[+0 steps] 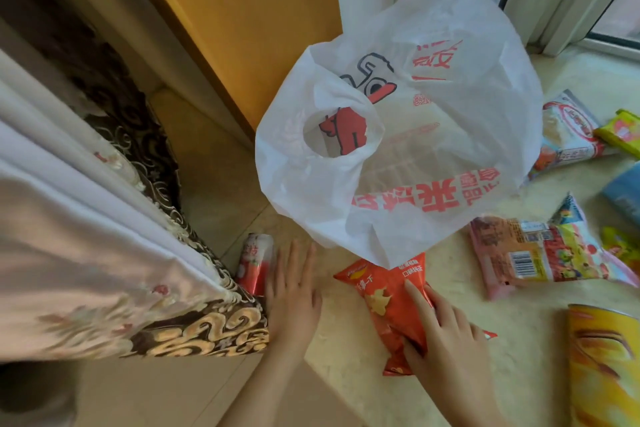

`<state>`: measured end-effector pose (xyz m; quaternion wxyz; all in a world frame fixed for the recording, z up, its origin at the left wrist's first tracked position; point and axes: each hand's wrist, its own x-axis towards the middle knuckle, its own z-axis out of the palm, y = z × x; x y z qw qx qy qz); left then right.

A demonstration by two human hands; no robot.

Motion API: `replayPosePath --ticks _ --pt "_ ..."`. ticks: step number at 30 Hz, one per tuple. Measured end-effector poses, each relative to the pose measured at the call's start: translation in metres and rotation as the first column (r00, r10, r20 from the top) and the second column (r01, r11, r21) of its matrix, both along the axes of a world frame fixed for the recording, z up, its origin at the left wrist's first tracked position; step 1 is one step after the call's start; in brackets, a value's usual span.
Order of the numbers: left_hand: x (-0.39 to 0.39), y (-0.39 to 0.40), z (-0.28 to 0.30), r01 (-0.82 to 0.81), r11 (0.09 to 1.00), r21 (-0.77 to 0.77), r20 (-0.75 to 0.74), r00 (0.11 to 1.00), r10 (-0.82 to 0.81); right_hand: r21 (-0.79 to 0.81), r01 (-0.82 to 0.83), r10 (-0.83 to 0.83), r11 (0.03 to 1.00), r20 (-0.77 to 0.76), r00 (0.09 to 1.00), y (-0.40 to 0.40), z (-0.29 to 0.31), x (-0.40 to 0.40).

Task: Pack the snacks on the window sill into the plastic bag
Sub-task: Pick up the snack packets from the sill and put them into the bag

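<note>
The white plastic bag stands puffed up on the window sill, its mouth facing the camera, printed with red Chinese characters that read upside down, a red-and-black cartoon figure and a small red QR code. Just in front of the bag, its top edge tucked under the bag's lower fold, lies a red chip packet showing potato chips and white Chinese writing. The right hand grips this packet, fingers curled over it. In front of the bag and left of it, the left hand lies flat with its grip spread, fingers straight, beside a red-and-white can lying against the curtain. Right of the bag lie a pink barcoded snack packet, a white-and-red packet, a yellow-green packet, and a yellow canister; their labels are too small to read.
</note>
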<state>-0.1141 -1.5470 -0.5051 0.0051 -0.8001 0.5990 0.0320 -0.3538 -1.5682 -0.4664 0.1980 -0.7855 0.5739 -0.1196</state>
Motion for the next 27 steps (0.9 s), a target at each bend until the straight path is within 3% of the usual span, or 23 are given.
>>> replayPosePath --ticks 6,10,19,23,27 --pt "0.032 -0.006 -0.003 -0.228 0.973 0.012 0.124 0.966 0.225 -0.024 -0.039 0.039 0.999 -0.006 0.999 0.011 -0.002 0.018" --pt "0.044 -0.017 0.003 -0.398 0.916 0.050 0.096 0.915 0.393 -0.026 -0.088 0.087 0.996 -0.032 0.996 0.011 -0.003 0.018" --pt "0.058 -0.025 0.012 -0.353 0.922 0.157 0.142 0.932 0.333 0.078 -0.088 0.087 0.993 0.016 0.996 0.013 0.001 0.015" --pt "0.051 -0.027 0.031 -0.377 0.913 0.154 -0.018 0.923 0.385 0.045 -0.073 0.073 0.996 0.012 0.997 0.012 0.013 0.009" --pt "0.015 -0.008 0.061 -0.368 0.930 -0.002 -0.299 0.887 0.351 0.083 -0.010 0.009 0.997 0.015 1.000 0.014 0.028 -0.004"
